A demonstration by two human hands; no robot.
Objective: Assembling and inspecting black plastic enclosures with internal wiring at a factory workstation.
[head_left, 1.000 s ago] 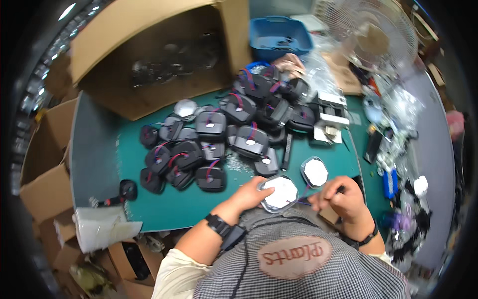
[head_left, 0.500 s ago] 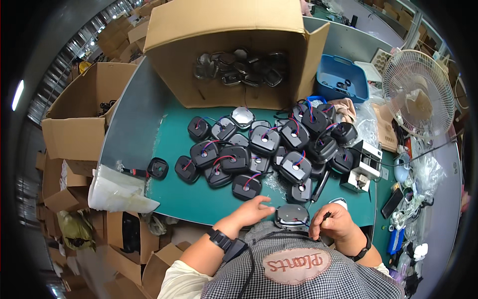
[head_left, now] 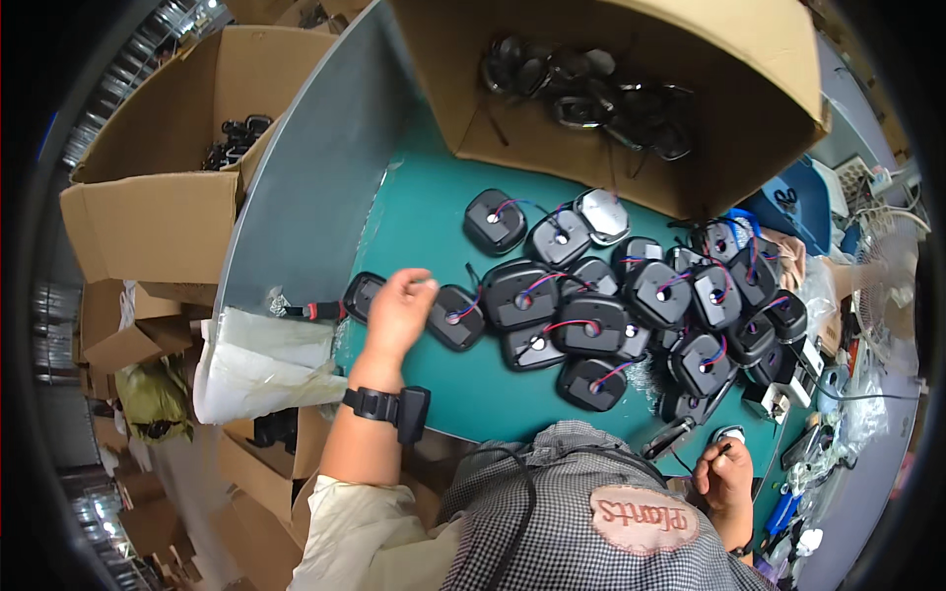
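My left hand (head_left: 399,315) is raised over the left part of the green bench, fingers stretched loosely to the right with nothing visible in them. Partly behind it is a black plastic housing (head_left: 362,295). Just to its right sits a black rounded-square unit (head_left: 455,317) with red and blue wires. Low at the right, my right hand (head_left: 725,481) is closed in a pinch on a small black piece (head_left: 726,450), too small to identify. Against my apron, left of that hand, a unit with a shiny rim (head_left: 670,436) stands tilted at the bench edge.
Several black wired units (head_left: 591,325) are heaped mid-bench. Behind them a large cardboard box (head_left: 631,167) holds more units. A red-and-black tool (head_left: 320,310) lies by white foam sheeting (head_left: 266,369). At the right are a blue bin (head_left: 803,202) and a fan (head_left: 887,286).
My left hand has swung up and left from the front edge to the black housing. The head view has shifted left. My right hand keeps its pinch; the shiny-rimmed unit has tilted.
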